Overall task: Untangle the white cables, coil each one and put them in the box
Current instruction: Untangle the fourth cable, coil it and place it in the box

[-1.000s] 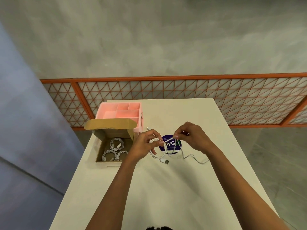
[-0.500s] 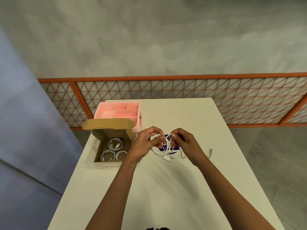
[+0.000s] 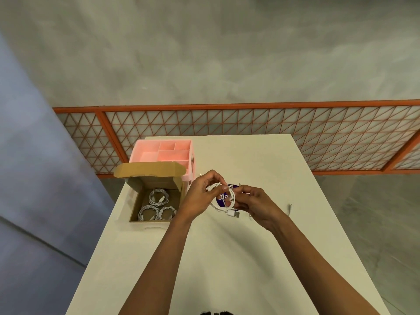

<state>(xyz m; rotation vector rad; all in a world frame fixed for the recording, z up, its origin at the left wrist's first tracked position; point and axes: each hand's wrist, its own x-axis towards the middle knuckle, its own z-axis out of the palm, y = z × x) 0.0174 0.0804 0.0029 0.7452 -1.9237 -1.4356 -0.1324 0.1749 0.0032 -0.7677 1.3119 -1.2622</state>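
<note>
Above the middle of the white table (image 3: 227, 258) I hold a white cable (image 3: 223, 209) wound into a small coil. My left hand (image 3: 201, 195) pinches the coil at its top left. My right hand (image 3: 254, 202) grips its right side, and a USB plug hangs below the coil. The cable's loose end (image 3: 290, 206) trails on the table to the right. An open cardboard box (image 3: 136, 202) stands at the left with three coiled white cables (image 3: 158, 205) inside.
A pink compartment tray (image 3: 163, 151) stands behind the cardboard box. A round purple sticker (image 3: 221, 198) lies on the table under my hands. An orange lattice railing (image 3: 250, 133) runs behind the table. The table's left edge is close to the box.
My right hand has come in close to my left, winding more cable onto the coil. The loose tail on the table has got shorter and its end has slid nearer.
</note>
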